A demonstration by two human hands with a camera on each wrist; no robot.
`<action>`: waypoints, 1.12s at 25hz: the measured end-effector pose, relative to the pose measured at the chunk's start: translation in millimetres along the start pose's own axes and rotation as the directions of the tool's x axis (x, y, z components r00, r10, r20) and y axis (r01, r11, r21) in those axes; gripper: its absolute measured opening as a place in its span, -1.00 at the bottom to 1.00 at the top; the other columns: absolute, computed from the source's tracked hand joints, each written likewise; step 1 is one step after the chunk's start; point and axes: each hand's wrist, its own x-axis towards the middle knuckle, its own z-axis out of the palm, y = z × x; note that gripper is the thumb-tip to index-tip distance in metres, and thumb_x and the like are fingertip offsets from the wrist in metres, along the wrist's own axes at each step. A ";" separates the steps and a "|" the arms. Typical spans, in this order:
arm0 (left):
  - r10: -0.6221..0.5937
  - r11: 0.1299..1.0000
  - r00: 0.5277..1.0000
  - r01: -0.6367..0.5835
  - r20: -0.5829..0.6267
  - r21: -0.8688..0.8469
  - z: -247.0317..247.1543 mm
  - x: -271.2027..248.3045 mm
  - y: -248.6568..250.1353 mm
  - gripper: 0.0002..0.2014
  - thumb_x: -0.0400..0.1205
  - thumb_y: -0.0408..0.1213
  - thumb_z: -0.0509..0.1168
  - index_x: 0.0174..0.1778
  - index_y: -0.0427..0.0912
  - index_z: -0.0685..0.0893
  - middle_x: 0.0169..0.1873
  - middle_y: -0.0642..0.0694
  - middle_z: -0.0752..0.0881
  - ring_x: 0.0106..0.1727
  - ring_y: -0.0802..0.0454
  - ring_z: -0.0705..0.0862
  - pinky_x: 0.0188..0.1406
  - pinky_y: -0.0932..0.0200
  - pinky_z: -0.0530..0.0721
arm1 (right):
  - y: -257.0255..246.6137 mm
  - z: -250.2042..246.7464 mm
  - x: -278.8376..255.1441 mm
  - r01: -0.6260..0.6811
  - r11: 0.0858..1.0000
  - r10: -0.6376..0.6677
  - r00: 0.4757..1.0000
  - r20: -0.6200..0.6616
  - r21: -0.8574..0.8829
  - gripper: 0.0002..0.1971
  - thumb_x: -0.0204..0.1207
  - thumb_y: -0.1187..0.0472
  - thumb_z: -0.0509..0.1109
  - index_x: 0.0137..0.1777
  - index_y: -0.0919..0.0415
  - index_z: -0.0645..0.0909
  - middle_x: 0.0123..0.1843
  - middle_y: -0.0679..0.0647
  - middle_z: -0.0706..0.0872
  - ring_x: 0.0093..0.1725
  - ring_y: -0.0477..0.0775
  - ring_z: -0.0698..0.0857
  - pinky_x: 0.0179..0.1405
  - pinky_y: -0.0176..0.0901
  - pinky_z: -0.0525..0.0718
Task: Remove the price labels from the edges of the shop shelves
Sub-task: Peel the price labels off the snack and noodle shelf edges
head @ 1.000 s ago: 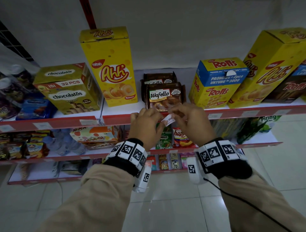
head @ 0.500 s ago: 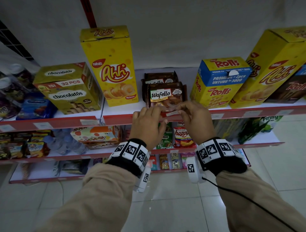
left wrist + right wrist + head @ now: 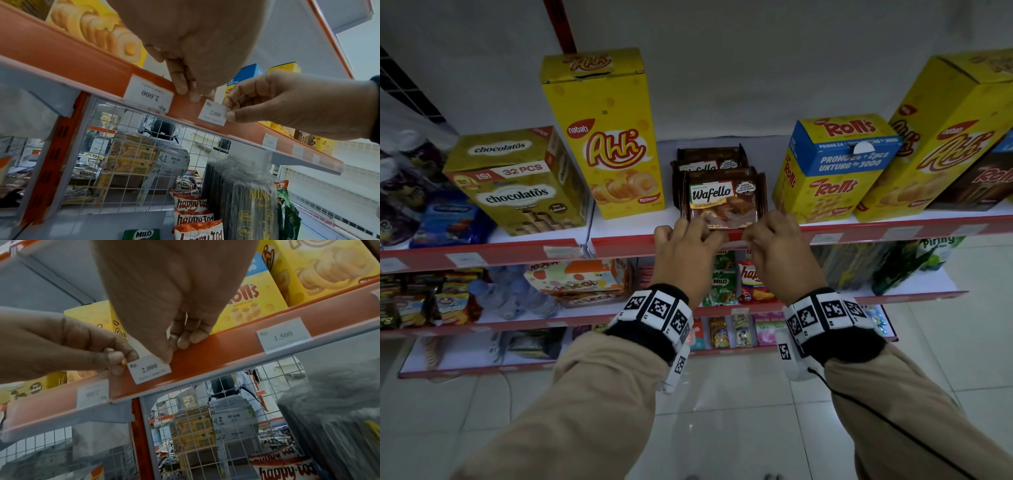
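Two beige sleeves with black cuffs and chequered marker bands reach up to the red shelf edge (image 3: 626,246); the right hand (image 3: 298,105) pinches, thumb against forefinger, one end of a small white paper price label (image 3: 213,112) printed "Rp. 2.000", lying against the glossy strip; the left hand (image 3: 68,345) has curled fingertips pressed on the strip at the label's other end; two more labels sit in the strip either side, "2.000" (image 3: 148,95) and "1.500" (image 3: 283,336); just behind stands a brown foil Wafello pack (image 3: 722,200), flanked by cardboard boxes: yellow Ahh (image 3: 606,137), blue-topped Rolls (image 3: 832,168).
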 end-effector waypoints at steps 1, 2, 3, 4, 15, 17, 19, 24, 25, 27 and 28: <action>0.001 1.000 1.000 -0.001 0.005 0.009 0.0 0.9 0.0 -0.61 0.50 -0.41 0.35 0.21 0.04 0.58 0.11 -0.07 0.54 0.15 -0.13 0.45 0.08 -0.07 0.25 | -0.6 -1.0 0.0 0.002 1.000 -0.001 1.000 0.006 -0.021 -0.90 0.48 0.45 0.38 -0.04 0.37 0.68 -0.02 0.32 0.63 0.02 0.34 0.55 -0.04 0.08 0.55; 0.002 1.000 1.000 -0.002 0.009 0.018 -0.1 1.4 0.1 -0.60 0.50 -0.40 0.34 0.22 0.04 0.57 0.12 -0.07 0.54 0.16 -0.13 0.45 0.08 -0.07 0.25 | -1.0 -2.1 0.0 0.003 0.999 -0.003 1.000 0.012 -0.039 -0.89 0.48 0.45 0.38 -0.04 0.37 0.68 -0.02 0.32 0.63 0.02 0.35 0.55 -0.04 0.10 0.57; 0.003 1.000 1.000 -0.003 0.008 0.027 0.2 1.4 0.0 -0.60 0.51 -0.40 0.34 0.23 0.03 0.55 0.14 -0.07 0.54 0.16 -0.13 0.45 0.08 -0.07 0.26 | -1.2 -3.2 0.2 0.003 0.999 -0.002 1.000 0.020 -0.054 -0.89 0.48 0.45 0.38 -0.03 0.36 0.69 -0.02 0.31 0.63 0.02 0.35 0.55 -0.05 0.10 0.58; 0.006 0.999 1.000 -0.006 0.006 0.035 0.5 1.1 -0.3 -0.61 0.51 -0.39 0.34 0.23 0.02 0.54 0.16 -0.07 0.54 0.16 -0.13 0.45 0.08 -0.07 0.28 | -1.2 -4.3 0.3 0.000 0.998 0.003 0.999 0.034 -0.069 -0.88 0.48 0.45 0.38 -0.03 0.35 0.70 -0.02 0.31 0.63 0.03 0.35 0.55 -0.05 0.10 0.57; 0.035 0.995 0.999 -0.037 0.027 0.096 -2.0 0.2 1.6 -0.63 0.53 -0.36 0.31 0.24 0.03 0.55 0.17 -0.09 0.52 0.18 -0.14 0.44 0.11 -0.09 0.29 | 0.3 -3.3 -1.2 -0.017 0.993 0.022 0.998 0.051 -0.114 -0.87 0.51 0.40 0.37 0.00 0.29 0.70 0.02 0.26 0.65 0.06 0.30 0.54 -0.04 0.04 0.54; 0.033 0.993 0.999 -0.036 0.031 0.109 -4.5 0.8 2.6 -0.62 0.53 -0.37 0.28 0.25 0.03 0.56 0.16 -0.09 0.52 0.18 -0.15 0.45 0.12 -0.09 0.29 | 1.6 -3.9 -0.7 0.000 0.993 0.005 0.999 0.039 -0.122 -0.88 0.48 0.41 0.40 -0.02 0.28 0.70 0.00 0.25 0.65 0.03 0.30 0.55 -0.11 0.05 0.58; 0.030 0.992 0.999 -0.035 0.042 0.118 -6.7 1.3 3.7 -0.63 0.54 -0.37 0.26 0.25 0.03 0.54 0.15 -0.08 0.52 0.18 -0.14 0.45 0.12 -0.09 0.29 | 3.9 -3.7 -1.4 0.022 0.992 -0.018 0.999 0.030 -0.128 -0.88 0.48 0.39 0.41 -0.02 0.28 0.70 -0.02 0.25 0.65 0.00 0.31 0.56 -0.14 0.07 0.62; 0.019 0.993 0.997 -0.027 0.070 0.115 -8.7 1.2 4.8 -0.63 0.53 -0.34 0.28 0.25 0.02 0.54 0.19 -0.09 0.52 0.19 -0.15 0.45 0.13 -0.10 0.29 | 7.3 -1.4 -3.9 0.040 0.988 -0.037 0.999 0.023 -0.152 -0.85 0.46 0.36 0.44 0.01 0.25 0.71 -0.01 0.23 0.66 0.02 0.31 0.57 -0.13 0.07 0.64; 0.011 0.994 0.997 -0.019 0.073 0.110 -9.2 1.2 5.3 -0.62 0.53 -0.35 0.28 0.26 0.02 0.54 0.21 -0.08 0.53 0.21 -0.15 0.45 0.13 -0.09 0.28 | 8.3 -1.5 -3.9 0.051 0.988 -0.050 0.999 0.013 -0.146 -0.85 0.44 0.35 0.45 0.00 0.25 0.72 -0.02 0.23 0.66 0.01 0.31 0.57 -0.14 0.07 0.65; -0.003 0.996 0.997 -0.003 0.073 0.087 -10.7 0.1 5.2 -0.56 0.51 -0.37 0.29 0.31 0.01 0.52 0.27 -0.06 0.54 0.24 -0.14 0.43 0.12 -0.07 0.24 | 10.8 -1.1 -5.7 0.067 0.992 -0.069 0.997 -0.021 -0.108 -0.85 0.45 0.29 0.45 0.00 0.24 0.71 -0.03 0.21 0.66 0.02 0.29 0.56 -0.12 0.05 0.63; -0.007 0.998 0.997 0.002 0.073 0.069 -11.3 -0.7 4.2 -0.50 0.47 -0.40 0.31 0.34 0.00 0.50 0.29 -0.05 0.54 0.26 -0.13 0.43 0.12 -0.07 0.24 | 11.9 -0.8 -7.4 0.059 0.995 -0.062 0.998 -0.031 -0.077 -0.83 0.46 0.23 0.43 0.03 0.24 0.70 -0.02 0.20 0.66 0.04 0.26 0.54 -0.10 0.03 0.61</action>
